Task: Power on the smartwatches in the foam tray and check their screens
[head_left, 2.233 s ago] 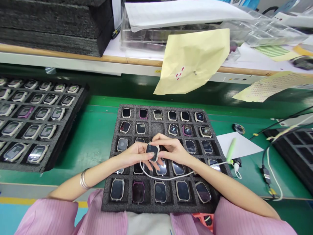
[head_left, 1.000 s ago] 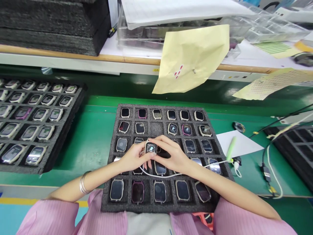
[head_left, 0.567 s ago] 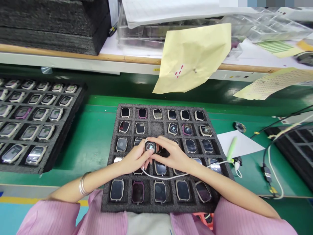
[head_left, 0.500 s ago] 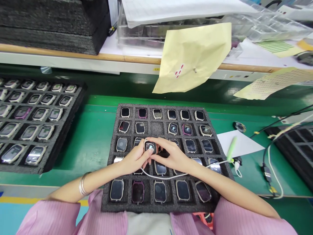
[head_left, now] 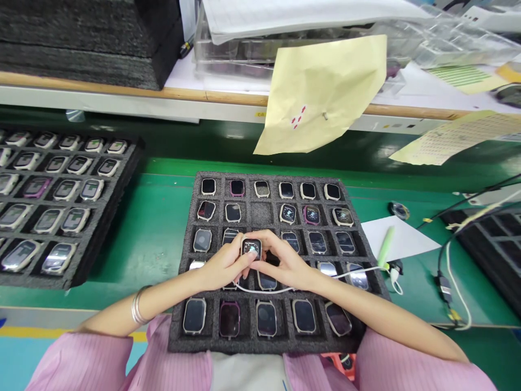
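Note:
A smartwatch case (head_left: pixel 249 246) with a lit screen and no strap is held between my two hands over the foam tray (head_left: pixel 260 213). My left hand (head_left: pixel 223 265) grips its left side, with the thumb on the lower part of the screen. My right hand (head_left: pixel 287 260) has its fingers curled at the top and right edge of the same watch. A white cable (head_left: pixel 264 291) runs beneath my hands and across the tray to the right. Strapless watches fill most pockets around, and one pocket in the second row holds none. My hands hide several pockets.
A second foam tray of watches (head_left: pixel 49 222) sits at the left. On the right lie white paper (head_left: pixel 411 241), a light green pen (head_left: pixel 386 245) and black cables (head_left: pixel 443 285). A shelf edge (head_left: pixel 228 103) crosses the back, with yellow paper (head_left: pixel 317 98) hanging over it.
My hands and the watch have shifted very slightly down, and the watch face shows a little differently. The white cable has moved slightly upward beneath the right wrist.

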`<control>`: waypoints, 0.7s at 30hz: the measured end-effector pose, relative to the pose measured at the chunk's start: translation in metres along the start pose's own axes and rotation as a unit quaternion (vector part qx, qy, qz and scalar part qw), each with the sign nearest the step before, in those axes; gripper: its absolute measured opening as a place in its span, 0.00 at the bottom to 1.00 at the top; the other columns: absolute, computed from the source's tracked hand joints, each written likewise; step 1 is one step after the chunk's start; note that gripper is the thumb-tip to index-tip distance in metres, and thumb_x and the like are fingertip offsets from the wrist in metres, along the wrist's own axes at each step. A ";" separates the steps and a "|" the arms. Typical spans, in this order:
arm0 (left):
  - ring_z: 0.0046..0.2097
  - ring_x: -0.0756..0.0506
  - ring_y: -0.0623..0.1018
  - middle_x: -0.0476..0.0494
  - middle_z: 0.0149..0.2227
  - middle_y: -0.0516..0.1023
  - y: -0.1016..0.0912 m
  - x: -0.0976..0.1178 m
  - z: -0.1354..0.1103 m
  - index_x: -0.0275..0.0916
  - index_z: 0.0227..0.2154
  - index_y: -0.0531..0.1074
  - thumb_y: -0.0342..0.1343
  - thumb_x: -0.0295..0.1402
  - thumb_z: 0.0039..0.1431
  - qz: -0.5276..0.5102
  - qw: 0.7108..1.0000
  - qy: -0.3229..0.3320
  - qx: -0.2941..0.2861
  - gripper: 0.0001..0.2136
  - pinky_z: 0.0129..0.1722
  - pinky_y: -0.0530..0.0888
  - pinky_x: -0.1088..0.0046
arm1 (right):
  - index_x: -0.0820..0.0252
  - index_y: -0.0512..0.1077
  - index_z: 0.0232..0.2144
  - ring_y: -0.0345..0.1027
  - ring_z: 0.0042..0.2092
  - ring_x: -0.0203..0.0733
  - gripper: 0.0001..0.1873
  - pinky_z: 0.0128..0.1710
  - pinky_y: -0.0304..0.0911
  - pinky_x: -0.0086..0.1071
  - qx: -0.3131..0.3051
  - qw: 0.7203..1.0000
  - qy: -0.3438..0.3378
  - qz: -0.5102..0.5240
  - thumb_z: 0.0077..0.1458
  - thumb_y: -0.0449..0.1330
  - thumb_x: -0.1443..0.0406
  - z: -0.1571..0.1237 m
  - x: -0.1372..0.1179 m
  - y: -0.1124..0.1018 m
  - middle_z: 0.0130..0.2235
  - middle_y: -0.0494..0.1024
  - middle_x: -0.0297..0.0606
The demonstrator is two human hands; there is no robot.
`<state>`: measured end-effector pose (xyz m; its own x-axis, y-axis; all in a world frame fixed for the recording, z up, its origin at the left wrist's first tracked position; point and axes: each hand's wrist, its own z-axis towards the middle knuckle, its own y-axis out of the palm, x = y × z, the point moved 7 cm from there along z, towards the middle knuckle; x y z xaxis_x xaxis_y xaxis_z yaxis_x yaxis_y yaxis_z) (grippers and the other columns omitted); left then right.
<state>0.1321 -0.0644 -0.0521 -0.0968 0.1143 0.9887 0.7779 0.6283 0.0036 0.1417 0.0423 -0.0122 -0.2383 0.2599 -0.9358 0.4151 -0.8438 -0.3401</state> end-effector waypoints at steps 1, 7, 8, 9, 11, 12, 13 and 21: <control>0.18 0.53 0.66 0.57 0.21 0.68 0.000 0.000 0.000 0.38 0.45 0.57 0.43 0.45 0.66 0.000 1.000 0.001 -0.001 0.15 0.17 0.63 0.79 | 0.53 0.60 0.56 0.61 0.31 0.36 0.24 0.31 0.62 0.30 0.002 1.000 -0.002 0.000 0.59 0.60 0.68 0.000 0.000 0.000 0.38 0.70 0.34; 0.17 0.54 0.66 0.57 0.20 0.68 0.000 0.000 -0.001 0.38 0.46 0.58 0.45 0.44 0.66 -0.010 1.000 0.003 0.002 0.15 0.16 0.64 0.81 | 0.54 0.60 0.56 0.62 0.32 0.36 0.25 0.32 0.62 0.31 0.002 1.000 -0.003 -0.006 0.59 0.60 0.68 -0.001 0.001 0.000 0.40 0.70 0.35; 0.17 0.54 0.66 0.57 0.20 0.68 0.000 0.000 -0.001 0.38 0.46 0.57 0.45 0.44 0.66 -0.014 1.000 0.002 0.003 0.15 0.16 0.64 0.81 | 0.54 0.60 0.56 0.63 0.31 0.36 0.25 0.32 0.62 0.31 0.001 1.000 0.001 -0.008 0.59 0.61 0.67 -0.001 0.002 -0.001 0.38 0.70 0.34; 0.16 0.54 0.66 0.58 0.20 0.68 0.000 0.000 -0.001 0.38 0.46 0.57 0.45 0.44 0.66 -0.018 1.000 0.002 0.003 0.15 0.16 0.63 0.81 | 0.54 0.60 0.56 0.63 0.31 0.37 0.25 0.32 0.63 0.31 0.001 1.000 0.004 -0.010 0.58 0.61 0.67 -0.001 0.002 -0.001 0.37 0.70 0.34; 0.17 0.54 0.66 0.58 0.20 0.68 0.000 0.000 -0.001 0.37 0.48 0.57 0.45 0.44 0.66 -0.024 1.000 0.002 0.005 0.16 0.16 0.63 0.81 | 0.55 0.61 0.56 0.64 0.31 0.37 0.25 0.32 0.64 0.31 0.003 1.000 0.005 -0.013 0.58 0.61 0.67 0.000 0.002 -0.001 0.35 0.69 0.33; 0.17 0.54 0.66 0.58 0.20 0.67 0.000 0.000 0.000 0.37 0.48 0.57 0.45 0.44 0.66 -0.028 1.000 0.002 0.006 0.17 0.16 0.63 0.81 | 0.55 0.61 0.56 0.64 0.31 0.37 0.25 0.33 0.64 0.31 0.007 1.000 0.002 -0.017 0.58 0.61 0.67 0.000 0.002 -0.001 0.35 0.70 0.33; 0.17 0.54 0.66 0.58 0.20 0.68 0.000 -0.001 0.000 0.37 0.49 0.57 0.46 0.44 0.66 -0.032 0.999 0.000 0.008 0.17 0.16 0.64 0.81 | 0.56 0.61 0.56 0.65 0.31 0.38 0.25 0.33 0.65 0.32 0.008 1.000 0.000 -0.024 0.58 0.61 0.66 0.000 0.001 -0.001 0.35 0.70 0.34; 0.18 0.54 0.65 0.56 0.23 0.68 -0.001 -0.005 0.001 0.38 0.50 0.58 0.47 0.45 0.65 -0.049 0.998 -0.028 0.026 0.18 0.17 0.62 0.81 | 0.57 0.66 0.56 0.68 0.45 0.46 0.25 0.46 0.66 0.41 0.010 0.995 -0.029 -0.100 0.56 0.64 0.64 0.007 -0.015 -0.017 0.46 0.71 0.43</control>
<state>0.1308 -0.0647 -0.0571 -0.2072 0.0915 0.9740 0.7301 0.6771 0.0917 0.1321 0.0492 0.0087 -0.3649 0.3964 -0.8425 0.3372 -0.7872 -0.5164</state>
